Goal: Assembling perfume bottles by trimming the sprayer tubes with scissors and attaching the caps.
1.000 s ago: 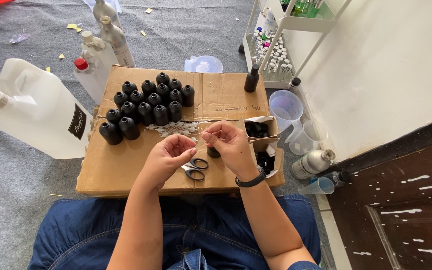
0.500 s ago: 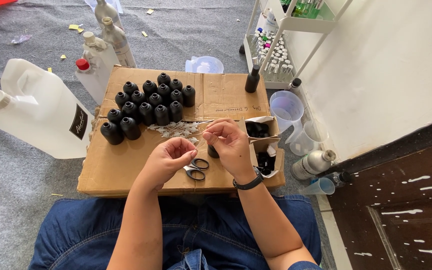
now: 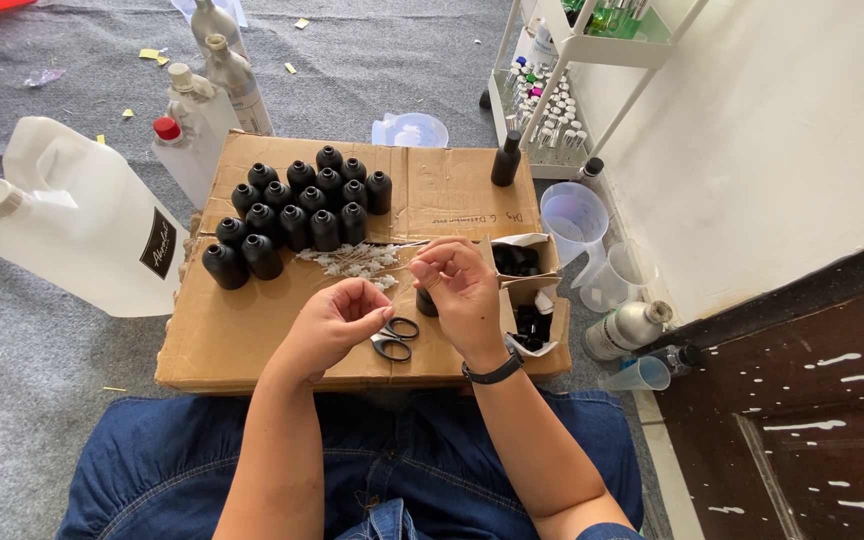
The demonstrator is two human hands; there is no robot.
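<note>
My left hand (image 3: 337, 322) and my right hand (image 3: 459, 285) hover over a flattened cardboard sheet (image 3: 242, 335) on my lap. Between the pinched fingertips of both hands runs a thin stick. Below my right hand stands a small black bottle (image 3: 426, 302), mostly hidden. Black-handled scissors (image 3: 393, 338) lie on the cardboard between my hands. A pile of thin sticks with white tips (image 3: 354, 262) lies just beyond my fingers. Several small black bottles (image 3: 297, 210) stand in a cluster on the far left of the cardboard.
A big white jug (image 3: 77, 220) lies at the left. Plastic bottles (image 3: 214, 75) stand beyond the cardboard. A small open box (image 3: 527, 295) with black caps sits at the right, near clear measuring cups (image 3: 577, 215), a metal bottle (image 3: 624, 328) and a white rack (image 3: 562, 90) of small vials.
My hands have stayed almost still over the cardboard; the fingers shifted only slightly on the thin stick.
</note>
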